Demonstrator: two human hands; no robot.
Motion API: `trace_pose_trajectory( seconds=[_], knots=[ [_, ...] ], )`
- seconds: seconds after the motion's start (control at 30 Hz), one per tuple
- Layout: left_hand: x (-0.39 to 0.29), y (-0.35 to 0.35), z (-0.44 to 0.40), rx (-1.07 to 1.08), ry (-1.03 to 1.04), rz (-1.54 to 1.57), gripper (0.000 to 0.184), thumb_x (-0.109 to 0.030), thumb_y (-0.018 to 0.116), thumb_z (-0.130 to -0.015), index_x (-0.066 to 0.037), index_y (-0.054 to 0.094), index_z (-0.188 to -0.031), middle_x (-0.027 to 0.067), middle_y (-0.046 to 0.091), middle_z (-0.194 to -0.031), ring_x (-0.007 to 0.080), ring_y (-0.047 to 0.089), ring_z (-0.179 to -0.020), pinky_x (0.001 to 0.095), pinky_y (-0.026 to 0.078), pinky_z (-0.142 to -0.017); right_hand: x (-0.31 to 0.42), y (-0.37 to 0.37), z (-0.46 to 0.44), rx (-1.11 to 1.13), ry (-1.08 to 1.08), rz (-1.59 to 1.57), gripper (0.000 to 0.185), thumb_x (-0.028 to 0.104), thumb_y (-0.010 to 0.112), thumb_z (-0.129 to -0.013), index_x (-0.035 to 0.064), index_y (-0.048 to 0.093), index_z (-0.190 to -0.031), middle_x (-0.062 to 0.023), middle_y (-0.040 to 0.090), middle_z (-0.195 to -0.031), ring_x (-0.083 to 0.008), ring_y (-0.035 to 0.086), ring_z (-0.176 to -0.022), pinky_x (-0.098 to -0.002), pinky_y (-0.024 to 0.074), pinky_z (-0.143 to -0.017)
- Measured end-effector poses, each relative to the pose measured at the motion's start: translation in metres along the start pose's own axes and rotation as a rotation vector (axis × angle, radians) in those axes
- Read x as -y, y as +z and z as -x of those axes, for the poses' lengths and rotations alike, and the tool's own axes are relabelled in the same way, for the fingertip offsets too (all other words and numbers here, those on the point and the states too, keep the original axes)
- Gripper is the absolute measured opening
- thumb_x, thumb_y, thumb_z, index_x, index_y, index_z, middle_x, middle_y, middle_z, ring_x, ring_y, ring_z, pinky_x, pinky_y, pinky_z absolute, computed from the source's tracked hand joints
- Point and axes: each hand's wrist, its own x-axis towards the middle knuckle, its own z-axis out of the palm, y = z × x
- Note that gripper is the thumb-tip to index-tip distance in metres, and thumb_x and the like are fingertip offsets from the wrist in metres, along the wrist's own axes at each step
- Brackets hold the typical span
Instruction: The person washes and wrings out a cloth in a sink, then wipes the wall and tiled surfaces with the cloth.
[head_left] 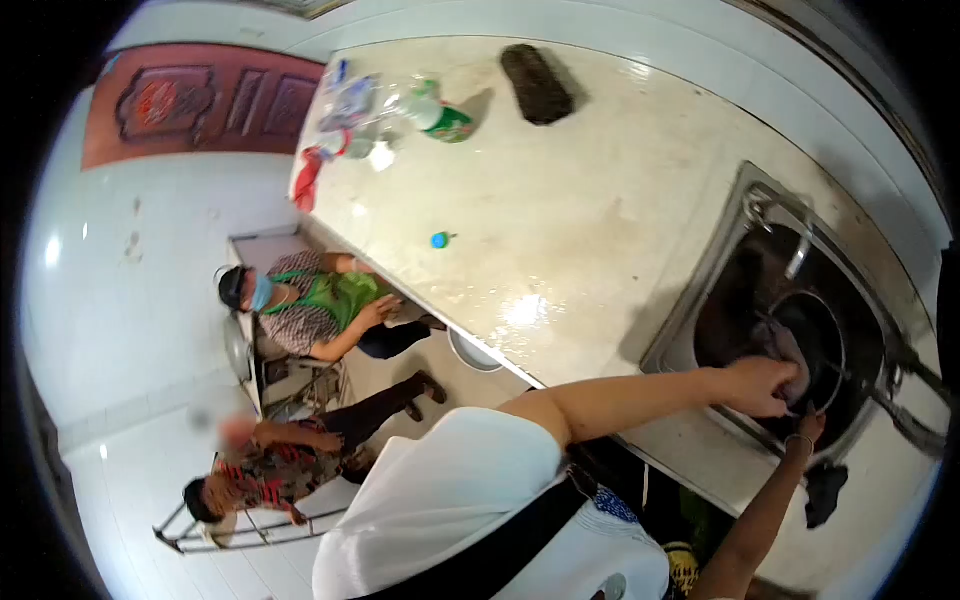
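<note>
Over the sink (pixel 705 290), my left hand (pixel 762 385) is closed on a wet greyish cloth (pixel 788 345) that hangs down into a round dark basin (pixel 845 345) with a pale rim. My right hand (pixel 812 427), a bracelet at its wrist, is at the near rim of this basin, with its fingers closed round the edge. The basin stands inside the sink, and its contents are too dark to make out. A metal faucet (pixel 800 250) reaches over the sink from the back.
On the counter (pixel 600 200) are a dark brush-like block (pixel 535 85), a green-labelled plastic bottle (pixel 440 120), a blue cap (pixel 440 240) and a red cloth (pixel 307 180). A black cloth (pixel 826 495) lies beside the sink. Two people (pixel 340 295) sit beyond the counter's edge, near a bucket (pixel 472 352).
</note>
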Motion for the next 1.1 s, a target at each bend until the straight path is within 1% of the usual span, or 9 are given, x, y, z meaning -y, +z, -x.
trace_pose_trajectory(
  seconds=[0.17,0.47,0.57,0.7,0.73,0.8,0.83,1.03,1.1],
  knots=[
    [0.002,0.033,-0.042,-0.056,0.134,-0.166,0.032,-0.01,0.056,-0.082,0.001,0.056,-0.112,0.0236,0.048,-0.116,0.0385,0.052,-0.104,0.0447,0.044,-0.088,0.045,0.013,0.031,-0.224,-0.586,0.873,0.047,0.03,0.063,-0.086,-0.0031,0.058,-0.118,-0.02,0.064,-0.112,-0.0311,0.063,-0.093,-0.0429,0.0509,-0.077],
    [-0.013,0.089,-0.103,-0.128,-0.034,-0.329,0.028,-0.018,0.055,-0.083,-0.01,0.061,-0.11,0.0132,0.053,-0.115,0.0291,0.055,-0.104,0.0434,0.046,-0.086,0.046,0.011,0.027,0.106,-0.166,0.135,0.034,0.021,0.055,-0.091,-0.0001,0.056,-0.118,-0.0166,0.061,-0.116,-0.0275,0.06,-0.101,-0.0407,0.0503,-0.087],
    [-0.002,0.149,-0.117,-0.916,-0.002,-0.396,0.027,-0.021,0.055,-0.084,-0.014,0.062,-0.109,0.0125,0.056,-0.112,0.0258,0.057,-0.099,0.0411,0.047,-0.085,0.053,0.009,0.028,0.148,-0.078,-0.046,0.031,0.018,0.054,-0.091,0.0004,0.057,-0.116,-0.016,0.061,-0.114,-0.0266,0.06,-0.1,-0.0397,0.0502,-0.086],
    [-0.016,0.112,-0.1,-0.289,0.305,-0.269,0.022,-0.018,0.062,-0.072,-0.011,0.067,-0.092,0.0115,0.056,-0.11,0.0308,0.049,-0.108,0.0484,0.035,-0.099,0.077,0.02,0.041,0.26,0.026,-0.396,0.027,0.014,0.054,-0.09,0.001,0.058,-0.113,-0.0151,0.062,-0.111,-0.0253,0.059,-0.099,-0.0383,0.0501,-0.085],
    [-0.011,0.119,-0.108,-0.659,0.268,0.035,0.023,-0.022,0.066,-0.068,-0.009,0.067,-0.087,0.013,0.058,-0.101,0.0323,0.052,-0.102,0.0448,0.038,-0.09,0.083,0.024,0.045,0.31,0.056,-0.521,0.026,0.012,0.053,-0.09,0.0012,0.058,-0.113,-0.0149,0.062,-0.11,-0.025,0.059,-0.098,-0.038,0.05,-0.085],
    [0.038,0.096,-0.139,-0.563,0.515,-0.294,0.023,-0.023,0.069,-0.065,-0.007,0.067,-0.082,0.0165,0.06,-0.09,0.0325,0.056,-0.089,0.0405,0.043,-0.079,0.1,0.021,0.067,0.383,0.107,-0.794,0.024,0.01,0.053,-0.09,0.0015,0.058,-0.111,-0.0145,0.062,-0.109,-0.0244,0.059,-0.098,-0.0373,0.05,-0.084],
    [0.003,0.05,-0.132,-0.144,0.199,-0.609,0.02,-0.023,0.07,-0.063,-0.008,0.065,-0.076,0.0172,0.058,-0.087,0.0316,0.054,-0.087,0.0431,0.044,-0.074,0.11,0.029,0.089,0.446,0.116,-0.937,0.023,0.009,0.053,-0.09,0.0016,0.059,-0.111,-0.0143,0.062,-0.108,-0.0241,0.059,-0.097,-0.0369,0.0499,-0.084],
    [0.011,0.07,-0.131,-0.649,0.166,-0.021,0.024,-0.018,0.061,-0.085,-0.003,0.056,-0.104,0.0199,0.05,-0.109,0.0368,0.045,-0.111,0.0463,0.038,-0.092,0.173,0.057,0.175,0.441,0.091,-1.367,0.031,0.018,0.043,-0.097,0.0087,0.053,-0.125,-0.0058,0.057,-0.122,-0.0227,0.052,-0.112,-0.0381,0.0436,-0.096],
    [0.014,0.078,-0.121,-0.568,0.225,-0.078,0.025,-0.018,0.061,-0.086,-0.003,0.056,-0.105,0.0208,0.051,-0.109,0.0376,0.045,-0.109,0.0464,0.038,-0.092,0.154,0.057,0.145,1.048,-0.254,-1.449,0.034,0.025,0.04,-0.099,0.0095,0.051,-0.127,-0.0053,0.055,-0.126,-0.0222,0.051,-0.113,-0.0395,0.0416,-0.098]
  ],
)
